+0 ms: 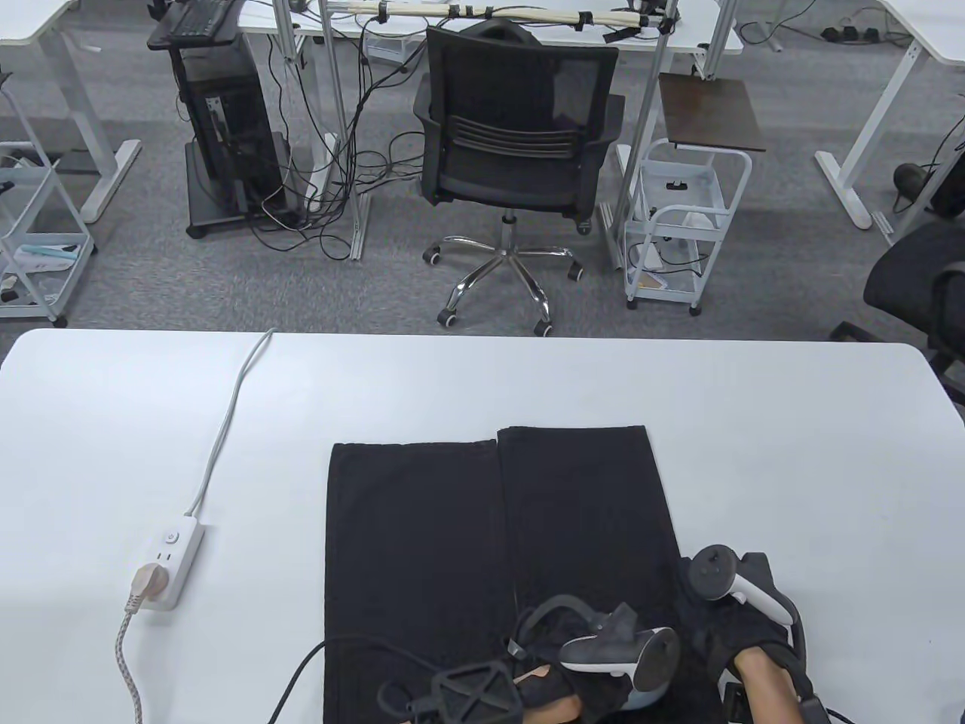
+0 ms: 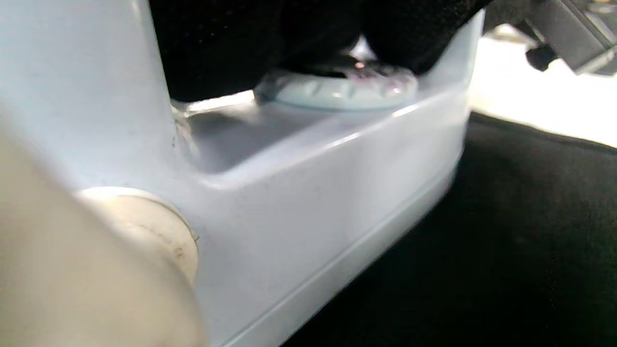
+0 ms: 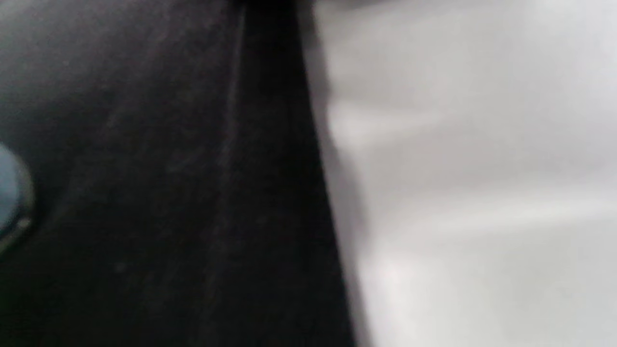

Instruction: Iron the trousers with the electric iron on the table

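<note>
Lay flat at table's six o'clock: black trousers [image 1: 497,543]; left hand [image 1: 558,679] gripped pale-blue iron [image 2: 308,193] atop; right hand [image 1: 742,615] at four o'clock, grasp indeterminable.

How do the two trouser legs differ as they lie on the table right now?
The left trouser leg ends nearer the person; the right trouser leg reaches farther up the table. The left trouser leg runs straight, while the right trouser leg slants rightward toward the near edge. Both hands sit nearer the right trouser leg than the left. Both legs are black and lie flat, side by side.

both gloved hands low at the near edge, left hand [image 1: 558,679] beside right hand [image 1: 742,626]
</note>
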